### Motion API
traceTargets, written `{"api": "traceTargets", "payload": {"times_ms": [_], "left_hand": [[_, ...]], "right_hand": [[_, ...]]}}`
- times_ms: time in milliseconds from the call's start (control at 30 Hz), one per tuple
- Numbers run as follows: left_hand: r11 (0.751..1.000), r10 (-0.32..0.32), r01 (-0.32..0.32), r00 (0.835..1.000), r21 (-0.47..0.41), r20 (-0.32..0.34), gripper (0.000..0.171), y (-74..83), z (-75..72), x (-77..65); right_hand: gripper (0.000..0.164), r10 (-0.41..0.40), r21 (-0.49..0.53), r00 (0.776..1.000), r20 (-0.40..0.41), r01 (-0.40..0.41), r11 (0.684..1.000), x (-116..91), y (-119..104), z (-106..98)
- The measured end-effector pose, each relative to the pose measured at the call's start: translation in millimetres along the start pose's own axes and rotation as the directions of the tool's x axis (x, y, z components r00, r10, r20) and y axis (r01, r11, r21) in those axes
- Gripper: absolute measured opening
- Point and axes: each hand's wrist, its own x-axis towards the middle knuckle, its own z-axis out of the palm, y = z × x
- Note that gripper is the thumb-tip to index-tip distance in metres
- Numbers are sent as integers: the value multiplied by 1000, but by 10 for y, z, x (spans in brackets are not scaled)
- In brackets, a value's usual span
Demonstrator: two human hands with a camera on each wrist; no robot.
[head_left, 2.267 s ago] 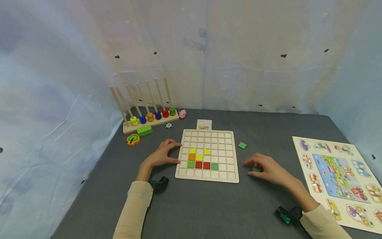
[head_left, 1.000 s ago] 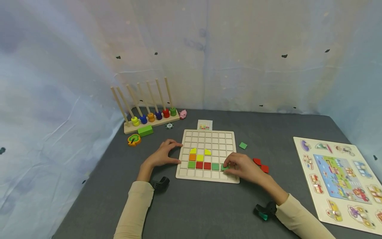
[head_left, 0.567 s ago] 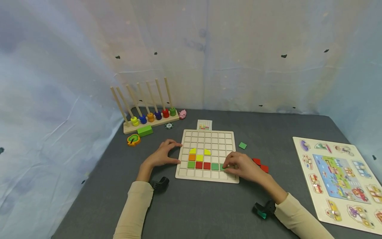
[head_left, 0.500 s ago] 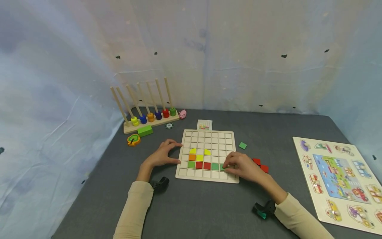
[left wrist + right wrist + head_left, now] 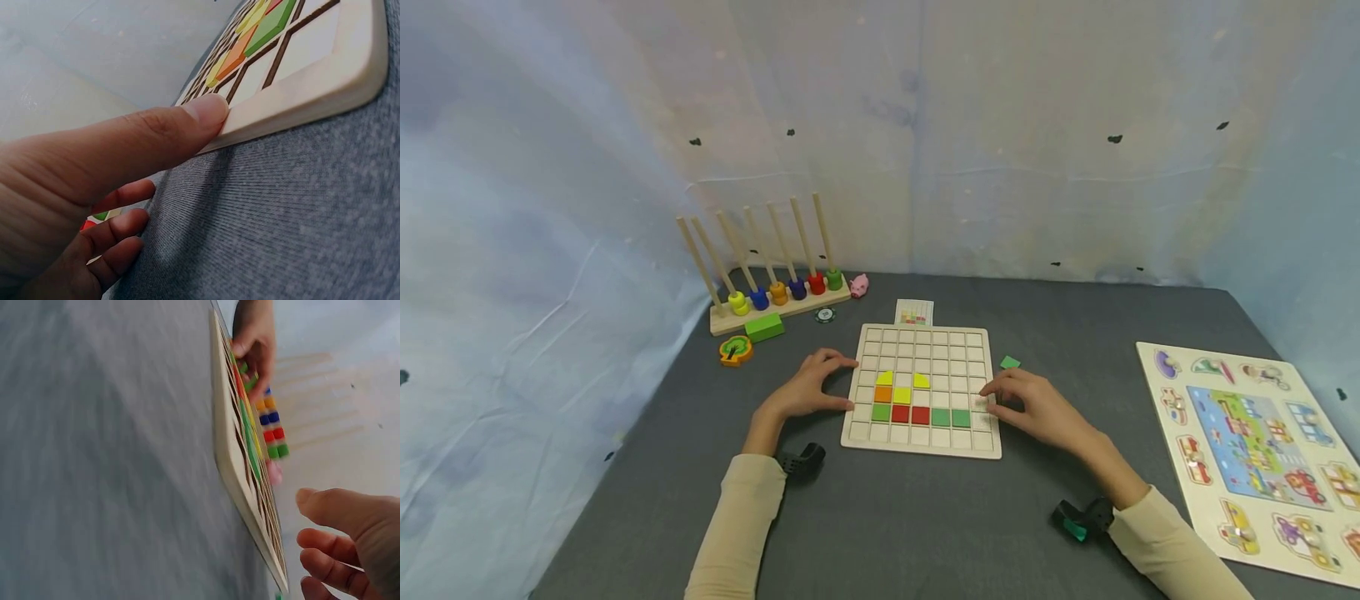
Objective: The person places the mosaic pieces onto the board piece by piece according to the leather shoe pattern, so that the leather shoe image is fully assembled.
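Note:
A wooden grid board (image 5: 925,350) lies on the dark table. In it sit yellow, orange, red and green tiles. One row runs from a light green tile (image 5: 881,412) through two red tiles to two darker green tiles (image 5: 960,418). My left hand (image 5: 805,386) touches the board's left edge, thumb and index finger spread apart; in the left wrist view the thumb (image 5: 169,128) presses the rim. Over the board's right edge hovers my right hand (image 5: 1045,408), fingers loosely bent and holding nothing. It partly hides a loose green tile (image 5: 1010,362).
A pattern card (image 5: 913,312) lies behind the board. At the back left are a peg stacker (image 5: 782,308) with coloured rings, a green block (image 5: 764,327), a tree toy (image 5: 735,350), a round chip (image 5: 825,315) and a pink pig (image 5: 859,286). A picture puzzle (image 5: 1247,467) lies right.
My right hand brought a green tile to the row's right end, let go of it and moved back rightward. The loose red tiles are now hidden behind that hand. The left hand stayed put.

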Motion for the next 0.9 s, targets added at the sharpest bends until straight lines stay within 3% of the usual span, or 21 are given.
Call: {"api": "traceTargets", "payload": {"times_ms": [200,400,667,767,900], "left_hand": [[1000,3,-3,1000,4,-6,72,8,-19,-18],[1000,11,-11,1000,7,-14,70,-9,-19,-30],[1000,13,-13,1000,-3,-12,70,0,-2,-34],[1000,7,-7,1000,2,-9,70,-5,4,-20],[1000,10,-10,1000,11,-6,70,-14,9,1]], "right_hand": [[28,43,-69,999,-26,-45,997,-167,159,-178],[30,81,-114,996,-33,-85,990,-227,315,-217],[47,273,-139,962,-2,-271,953,-47,446,-143],[48,296,-147,955,-18,-295,944,27,490,-102],[37,292,-153,955,-55,-297,943,100,517,-54]]}}
